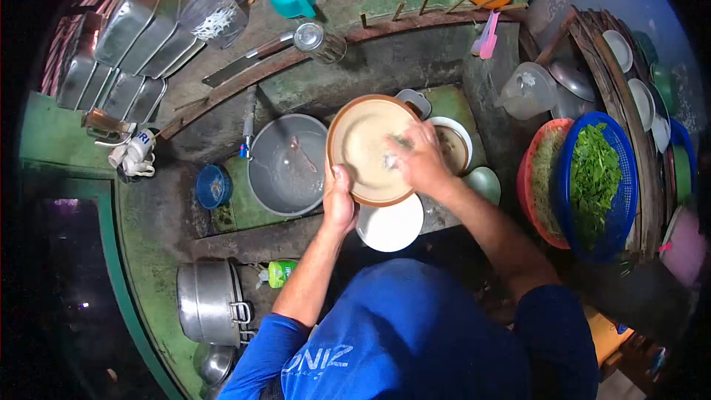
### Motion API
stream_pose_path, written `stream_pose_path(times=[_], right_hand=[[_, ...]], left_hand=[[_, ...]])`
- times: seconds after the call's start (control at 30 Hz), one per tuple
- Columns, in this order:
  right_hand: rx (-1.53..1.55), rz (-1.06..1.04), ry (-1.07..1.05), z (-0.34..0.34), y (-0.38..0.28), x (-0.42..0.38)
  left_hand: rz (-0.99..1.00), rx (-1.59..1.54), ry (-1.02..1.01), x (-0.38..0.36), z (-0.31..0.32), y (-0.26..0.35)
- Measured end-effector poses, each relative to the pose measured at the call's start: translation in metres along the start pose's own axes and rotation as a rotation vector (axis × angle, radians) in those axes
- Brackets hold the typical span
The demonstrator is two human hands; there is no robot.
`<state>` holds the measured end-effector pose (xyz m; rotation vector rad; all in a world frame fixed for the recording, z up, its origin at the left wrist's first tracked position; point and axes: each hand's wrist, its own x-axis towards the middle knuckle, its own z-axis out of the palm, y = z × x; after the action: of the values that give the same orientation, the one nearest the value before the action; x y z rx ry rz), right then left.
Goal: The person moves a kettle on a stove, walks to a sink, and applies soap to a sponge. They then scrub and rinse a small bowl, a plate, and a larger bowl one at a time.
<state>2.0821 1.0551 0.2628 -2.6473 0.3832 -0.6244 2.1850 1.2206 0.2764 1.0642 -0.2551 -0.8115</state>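
Left hand (pixel 339 204) grips plate (pixel 366 144) at lower rim, tilted up. Right hand (pixel 418 159) closed on scrubber, pressed to plate face. Likely wet, slippery, breakable; rim safest hold. Basin (pixel 285 167) just left.

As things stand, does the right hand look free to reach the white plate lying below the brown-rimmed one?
Probably yes, once freed. The right hand is occupied rubbing the brown-rimmed beige plate, held at its lower edge by the left hand. The white plate lies just below, with nothing covering its visible part.
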Motion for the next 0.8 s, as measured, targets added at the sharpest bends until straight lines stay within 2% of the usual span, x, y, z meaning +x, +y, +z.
stream_pose_path(times=[0.07,0.13,0.2,0.27,0.3,0.33,0.4,0.47,0.57,0.6,0.67,0.7,0.73,0.8], right_hand=[[-0.036,0.098,0.221,-0.001,0.01,0.016],[-0.026,0.142,0.172,0.006,-0.015,0.036],[0.399,0.027,0.127,0.014,-0.048,0.031],[0.328,-0.108,-0.208,0.026,-0.04,0.006],[0.216,-0.094,-0.289,0.013,-0.033,-0.002],[0.101,-0.081,-0.372,0.0,-0.024,-0.009],[-0.1,-0.013,-0.163,0.01,0.008,0.002],[-0.048,0.165,0.14,0.026,0.002,0.024],[0.344,-0.031,-0.036,0.035,-0.04,0.024],[0.416,-0.014,-0.253,0.025,-0.048,0.016],[0.128,-0.043,-0.399,0.009,-0.033,0.003],[-0.011,-0.012,-0.335,0.015,-0.016,0.006],[-0.021,0.15,-0.164,0.015,-0.018,0.006],[0.065,0.081,-0.144,0.04,-0.017,0.0]], left_hand=[[0.013,0.109,0.024,-0.005,-0.003,-0.019],[0.111,0.25,-0.007,-0.005,0.007,-0.044],[0.079,0.186,-0.007,0.006,-0.003,-0.045],[0.019,0.068,-0.009,0.016,-0.018,-0.034],[-0.059,-0.043,0.024,0.01,-0.014,-0.014],[-0.051,-0.027,0.024,0.007,-0.015,-0.01],[0.037,0.108,0.015,0.005,-0.014,-0.027],[-0.079,0.15,0.058,-0.006,0.001,-0.037],[-0.125,-0.082,0.039,0.008,-0.002,-0.037],[-0.061,-0.084,0.016,0.008,0.0,-0.018],[-0.089,-0.058,-0.001,0.01,-0.018,-0.002],[0.06,0.037,-0.031,0.006,-0.009,0.002],[0.004,0.018,-0.009,0.003,-0.01,-0.001],[-0.008,-0.025,-0.002,0.0,-0.007,-0.005]])
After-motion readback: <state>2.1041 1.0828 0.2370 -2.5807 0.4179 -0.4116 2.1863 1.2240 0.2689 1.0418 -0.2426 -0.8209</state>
